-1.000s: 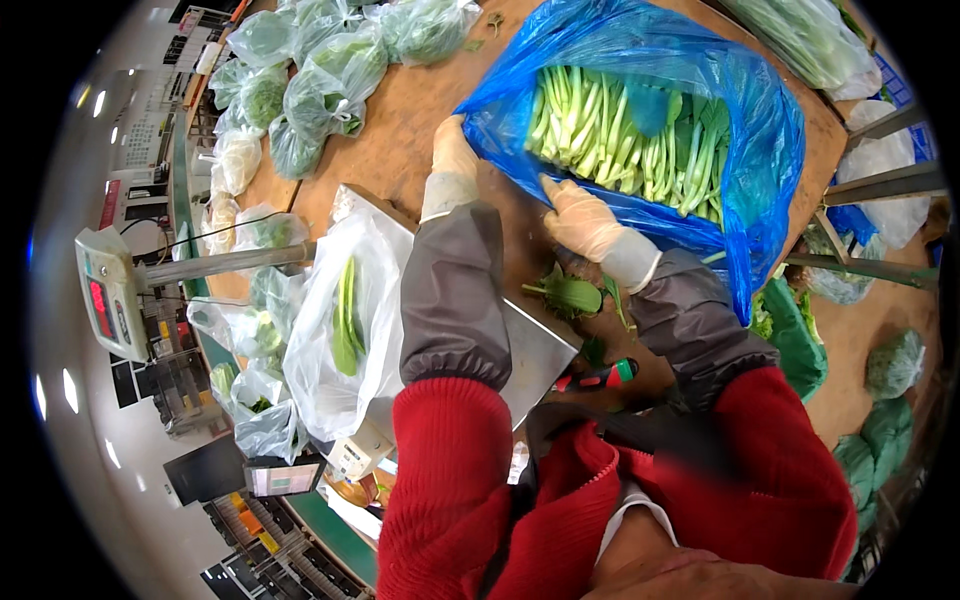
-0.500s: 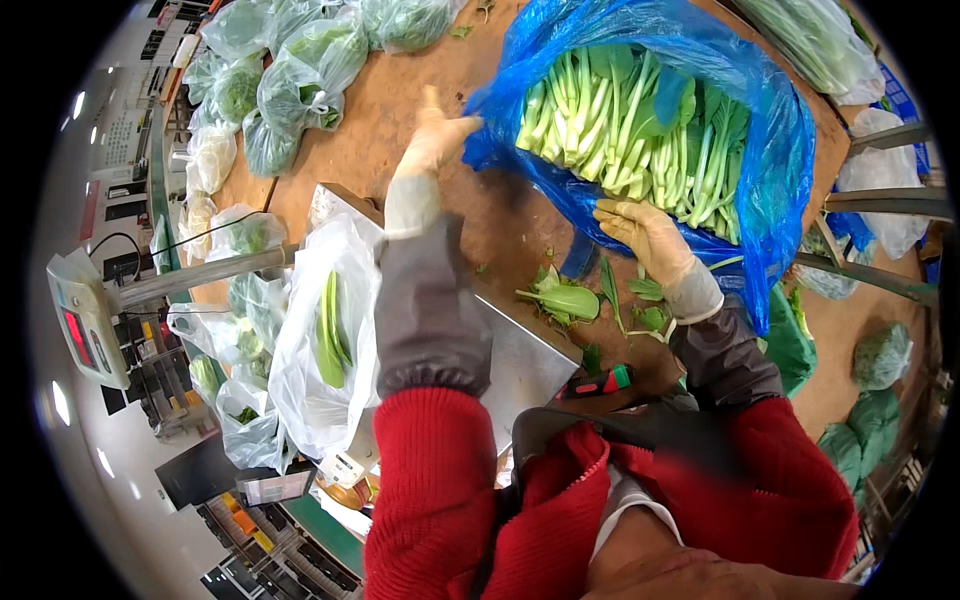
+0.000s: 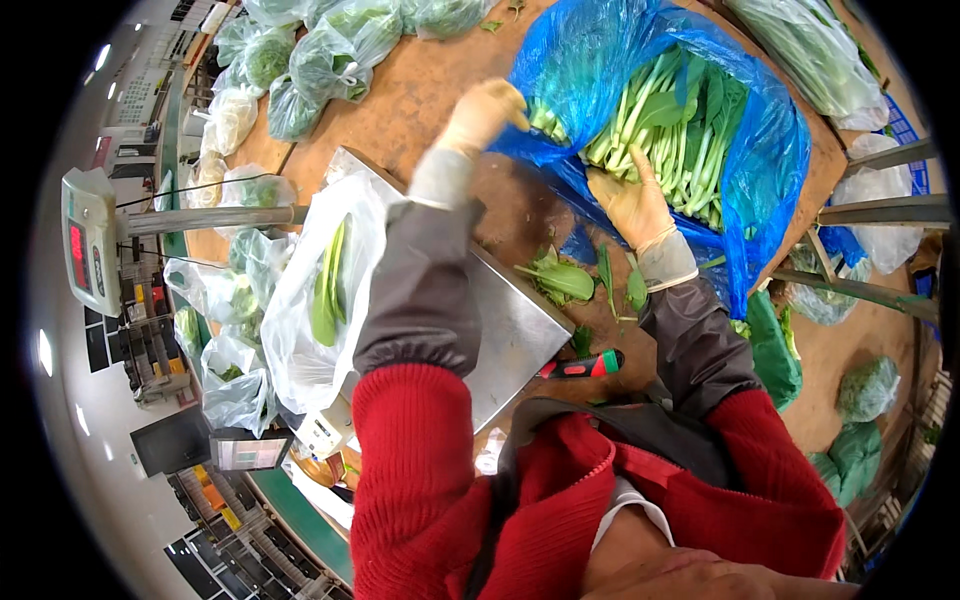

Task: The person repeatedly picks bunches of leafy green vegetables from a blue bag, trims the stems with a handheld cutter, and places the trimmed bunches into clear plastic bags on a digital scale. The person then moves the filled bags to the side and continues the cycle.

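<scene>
A blue plastic bag (image 3: 770, 150) lies open at the far side of the table, full of leafy greens with pale green stalks (image 3: 640, 110). My gloved left hand (image 3: 482, 115) is at the bag's left edge, fingers curled on the blue film. That film now covers the leftmost stalks. My gloved right hand (image 3: 632, 208) is open, thumb and fingers apart, against the cut ends of the stalks at the bag's near edge. Loose leaves (image 3: 565, 280) lie on the table below it. Left of my left forearm, a white plastic bag (image 3: 290, 320) holding a few green stalks rests on a metal scale platform (image 3: 515, 325).
A scale display (image 3: 92, 240) on a pole stands at the left. Several clear bags of greens (image 3: 340, 50) sit at the back left, with another long bag (image 3: 800, 60) at the back right. A red, black and green-handled tool (image 3: 583, 366) lies near my body. Metal bars (image 3: 885, 212) edge the right side.
My left hand has moved right, its fingers curling onto the bag edge and drawing film over the left stalks. My right hand has moved up and left, its thumb now spread against the stalks.
</scene>
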A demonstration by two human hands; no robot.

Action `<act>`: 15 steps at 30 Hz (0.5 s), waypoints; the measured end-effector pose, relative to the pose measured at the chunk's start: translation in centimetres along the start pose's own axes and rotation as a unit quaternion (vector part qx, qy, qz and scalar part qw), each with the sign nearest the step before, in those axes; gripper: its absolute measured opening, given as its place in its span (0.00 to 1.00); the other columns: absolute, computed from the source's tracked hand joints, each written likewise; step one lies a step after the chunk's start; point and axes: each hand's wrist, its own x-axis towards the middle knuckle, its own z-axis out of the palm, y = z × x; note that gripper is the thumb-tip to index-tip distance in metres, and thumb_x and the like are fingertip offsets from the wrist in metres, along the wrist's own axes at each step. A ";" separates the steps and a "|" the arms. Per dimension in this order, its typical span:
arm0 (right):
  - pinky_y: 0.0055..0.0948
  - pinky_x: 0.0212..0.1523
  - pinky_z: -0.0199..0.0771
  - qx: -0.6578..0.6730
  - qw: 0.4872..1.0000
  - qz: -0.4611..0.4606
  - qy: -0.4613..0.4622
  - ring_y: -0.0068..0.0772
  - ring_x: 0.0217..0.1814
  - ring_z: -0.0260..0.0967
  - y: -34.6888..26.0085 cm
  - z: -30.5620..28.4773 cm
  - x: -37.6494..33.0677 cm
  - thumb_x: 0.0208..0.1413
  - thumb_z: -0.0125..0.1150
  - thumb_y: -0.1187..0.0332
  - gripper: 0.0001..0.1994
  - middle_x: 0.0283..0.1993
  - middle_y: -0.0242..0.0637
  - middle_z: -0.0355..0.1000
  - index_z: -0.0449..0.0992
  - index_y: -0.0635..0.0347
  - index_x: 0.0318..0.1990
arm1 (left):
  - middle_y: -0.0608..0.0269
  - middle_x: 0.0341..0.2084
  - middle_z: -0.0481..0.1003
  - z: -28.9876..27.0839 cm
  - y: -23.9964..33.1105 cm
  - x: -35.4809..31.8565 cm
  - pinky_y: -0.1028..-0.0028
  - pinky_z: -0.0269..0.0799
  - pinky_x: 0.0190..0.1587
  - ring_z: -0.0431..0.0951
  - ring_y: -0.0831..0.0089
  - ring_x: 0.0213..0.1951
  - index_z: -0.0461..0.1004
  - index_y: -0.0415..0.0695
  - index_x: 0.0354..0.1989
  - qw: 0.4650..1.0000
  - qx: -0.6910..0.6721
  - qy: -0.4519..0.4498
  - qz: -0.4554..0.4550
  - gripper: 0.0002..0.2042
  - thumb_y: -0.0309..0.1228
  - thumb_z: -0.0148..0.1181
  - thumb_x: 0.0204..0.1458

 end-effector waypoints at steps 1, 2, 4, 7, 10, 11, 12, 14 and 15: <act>0.45 0.66 0.45 -0.019 0.999 -0.001 0.032 0.51 0.69 0.41 -0.3 -1.0 0.3 0.49 0.64 0.54 0.39 0.65 0.56 0.44 0.51 0.67 0.61 | 0.57 0.22 0.76 -1.5 0.2 1.3 0.67 0.69 0.41 0.75 0.63 0.28 0.73 0.41 0.33 0.976 -0.199 0.038 -0.074 0.11 0.33 0.45 0.54; 0.45 0.67 0.44 -0.037 0.998 0.002 0.060 0.51 0.69 0.40 -0.5 -1.2 0.8 0.48 0.64 0.53 0.40 0.65 0.56 0.44 0.51 0.67 0.61 | 0.59 0.25 0.78 -3.4 0.4 2.3 0.68 0.69 0.41 0.74 0.67 0.27 0.72 0.39 0.37 0.907 -0.386 0.077 -0.146 0.11 0.33 0.46 0.55; 0.45 0.66 0.48 -0.037 0.999 0.020 0.008 0.55 0.67 0.44 2.3 0.6 -0.3 0.50 0.62 0.52 0.43 0.65 0.61 0.42 0.44 0.74 0.62 | 0.59 0.25 0.76 -11.2 -6.3 0.9 0.70 0.69 0.40 0.72 0.69 0.25 0.69 0.39 0.40 0.814 -0.563 0.120 -0.076 0.12 0.35 0.46 0.56; 0.44 0.67 0.43 0.042 0.999 -0.033 -0.006 0.50 0.68 0.44 -0.2 -0.3 -0.2 0.48 0.65 0.57 0.38 0.65 0.52 0.47 0.52 0.63 0.61 | 0.62 0.27 0.73 -2.7 4.3 1.1 0.72 0.70 0.40 0.72 0.69 0.30 0.69 0.42 0.35 0.980 -0.180 0.073 0.039 0.12 0.40 0.54 0.53; 0.43 0.67 0.45 0.066 0.997 -0.042 -0.027 0.49 0.68 0.44 0.9 0.1 0.9 0.47 0.66 0.57 0.39 0.64 0.50 0.48 0.51 0.63 0.61 | 0.46 0.37 0.73 5.2 7.6 -4.9 0.61 0.71 0.43 0.75 0.53 0.40 0.64 0.38 0.45 0.932 0.356 -0.021 -0.062 0.40 0.60 0.66 0.32; 0.43 0.66 0.49 0.107 0.993 -0.041 -0.006 0.48 0.67 0.45 1.3 0.0 1.5 0.47 0.66 0.57 0.38 0.64 0.48 0.49 0.52 0.63 0.61 | 0.46 0.40 0.71 6.7 5.7 -5.7 0.60 0.71 0.43 0.75 0.53 0.41 0.62 0.39 0.47 0.914 0.403 -0.018 -0.046 0.38 0.56 0.65 0.35; 0.43 0.65 0.50 0.107 0.993 -0.047 -0.002 0.47 0.67 0.46 1.4 0.3 1.3 0.47 0.66 0.56 0.38 0.64 0.48 0.49 0.53 0.63 0.60 | 0.46 0.37 0.73 6.7 5.7 -5.5 0.62 0.71 0.43 0.76 0.54 0.41 0.66 0.41 0.46 0.914 0.382 -0.079 -0.111 0.28 0.48 0.63 0.42; 0.42 0.64 0.53 0.105 0.993 -0.062 0.003 0.46 0.66 0.48 1.2 2.0 -0.1 0.47 0.66 0.56 0.37 0.63 0.47 0.50 0.54 0.62 0.60 | 0.48 0.34 0.75 4.0 4.7 -4.1 0.63 0.72 0.42 0.76 0.56 0.39 0.72 0.44 0.39 0.942 0.308 0.026 -0.132 0.14 0.38 0.57 0.46; 0.42 0.64 0.52 0.130 0.990 -0.041 -0.029 0.46 0.66 0.47 1.2 2.3 -0.5 0.47 0.67 0.55 0.38 0.62 0.46 0.50 0.54 0.63 0.60 | 0.50 0.33 0.76 1.4 2.4 -2.5 0.63 0.72 0.42 0.76 0.56 0.38 0.74 0.45 0.36 0.964 0.224 0.101 -0.105 0.11 0.36 0.55 0.46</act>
